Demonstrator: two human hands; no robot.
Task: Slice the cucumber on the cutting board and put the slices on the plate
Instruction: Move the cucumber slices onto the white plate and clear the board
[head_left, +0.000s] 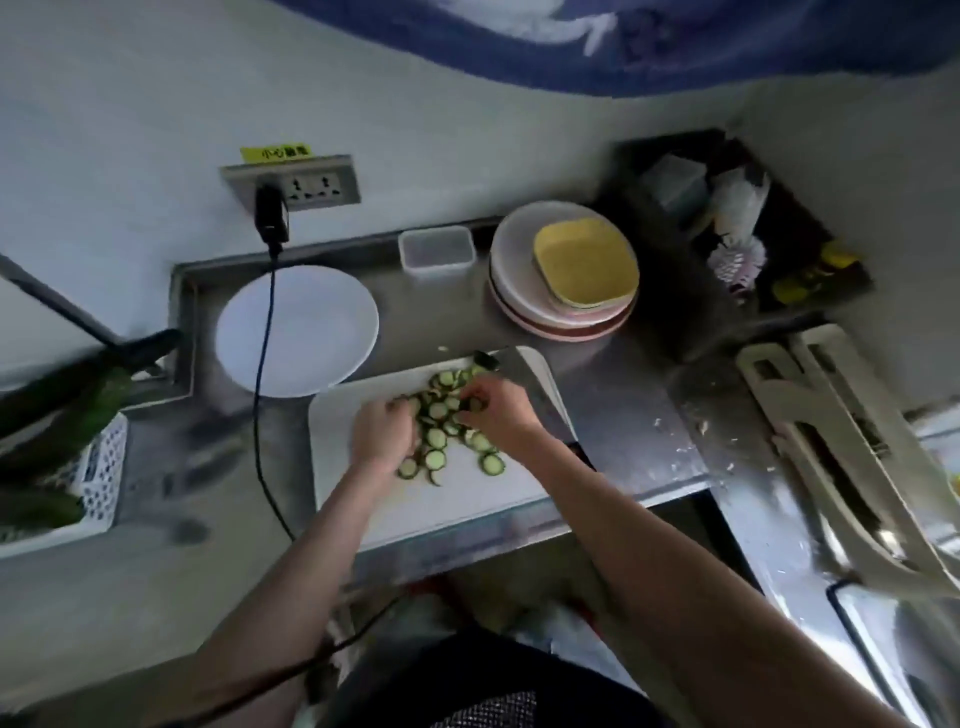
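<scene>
Both hands gathering cucumber slices (441, 436) | left hand (384, 423) cupped, right hand (498, 408) pinching slices | scoop together, lift to empty plate (296, 330) just beside cutting board (467, 499)

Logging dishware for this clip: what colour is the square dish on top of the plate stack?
Yellow. The square dish tops the stack of pale plates; the head view shows it.

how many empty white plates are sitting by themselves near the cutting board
1: the white plate sits alone on the counter, just beyond the cutting board's far-left corner. The other dishes are stacked; some there may be hidden.
</scene>
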